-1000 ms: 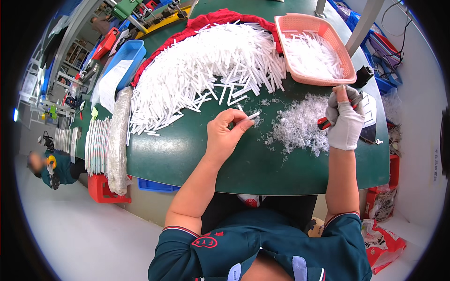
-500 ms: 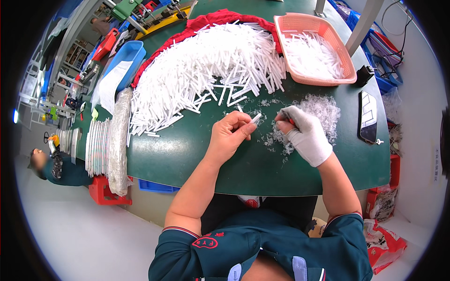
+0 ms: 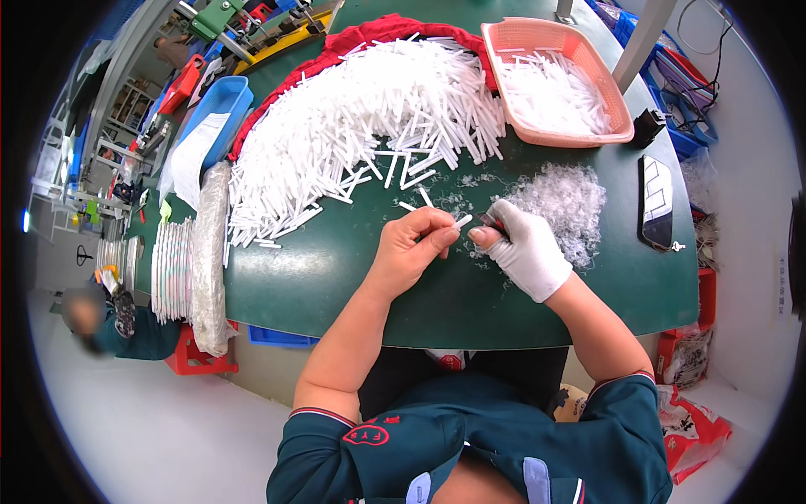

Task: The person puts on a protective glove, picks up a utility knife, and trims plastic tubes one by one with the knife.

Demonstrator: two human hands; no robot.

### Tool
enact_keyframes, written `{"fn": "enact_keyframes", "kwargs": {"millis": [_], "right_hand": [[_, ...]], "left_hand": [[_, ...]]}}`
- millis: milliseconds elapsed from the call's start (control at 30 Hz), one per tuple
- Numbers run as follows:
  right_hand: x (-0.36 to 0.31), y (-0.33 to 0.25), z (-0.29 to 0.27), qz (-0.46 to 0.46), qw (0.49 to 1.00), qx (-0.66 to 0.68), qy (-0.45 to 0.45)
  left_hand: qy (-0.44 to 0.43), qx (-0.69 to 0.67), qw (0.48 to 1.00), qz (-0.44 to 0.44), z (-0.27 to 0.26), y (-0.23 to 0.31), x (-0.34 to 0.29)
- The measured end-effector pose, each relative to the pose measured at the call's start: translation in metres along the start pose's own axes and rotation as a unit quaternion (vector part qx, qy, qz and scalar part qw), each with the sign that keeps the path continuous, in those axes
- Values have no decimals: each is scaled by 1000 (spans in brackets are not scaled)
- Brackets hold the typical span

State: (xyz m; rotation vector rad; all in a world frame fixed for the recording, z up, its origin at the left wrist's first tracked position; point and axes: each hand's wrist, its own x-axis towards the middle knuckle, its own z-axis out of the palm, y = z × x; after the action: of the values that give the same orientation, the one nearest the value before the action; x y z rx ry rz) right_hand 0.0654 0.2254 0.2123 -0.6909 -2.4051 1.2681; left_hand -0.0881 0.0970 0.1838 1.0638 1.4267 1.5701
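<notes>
My bare left hand (image 3: 409,254) pinches a short white plastic tube (image 3: 463,221) between thumb and fingers, its end pointing toward the other hand. My right hand (image 3: 535,254), in a white glove with bare fingertips, is closed just to the right of the tube. A small red tool showed in its fingers a moment ago; now they mostly hide it. Beyond the right hand lies a heap of clear curly shavings (image 3: 561,202). A large pile of the same white tubes (image 3: 361,122) spreads over a red cloth (image 3: 390,29), with a few loose tubes near my left hand.
A pink basket (image 3: 550,139) at the back right holds more tubes. The phone (image 3: 656,206) lies at the table's right side, near a small black object (image 3: 648,126). Left stand a blue tray (image 3: 239,101) with paper and a plastic-wrapped bundle (image 3: 210,260). Another person (image 3: 126,323) is at far left.
My right hand has turned and moved slightly left and down, closer to the tube. The left hand keeps its pinch. The view has shifted a little, and the other person at left has moved.
</notes>
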Motion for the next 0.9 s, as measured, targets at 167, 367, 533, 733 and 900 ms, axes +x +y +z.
{"fn": "enact_keyframes", "kwargs": {"millis": [167,367,533,733,900], "right_hand": [[0,-2,-2,9,1000,4,-26],[0,3,-1,6,1000,1,-29],[0,3,-1,3,999,2,-42],[-2,2,0,-12,999,-46,-23],[-2,-3,-2,-27,997,-73,-20]], "left_hand": [[-15,-2,1000,-12,2,3,-1],[-24,16,1000,5,2,2,-1],[-30,23,999,-1,2,3,-1],[-37,30,999,3,3,4,-1],[-36,37,999,11,2,4,-3]]}}
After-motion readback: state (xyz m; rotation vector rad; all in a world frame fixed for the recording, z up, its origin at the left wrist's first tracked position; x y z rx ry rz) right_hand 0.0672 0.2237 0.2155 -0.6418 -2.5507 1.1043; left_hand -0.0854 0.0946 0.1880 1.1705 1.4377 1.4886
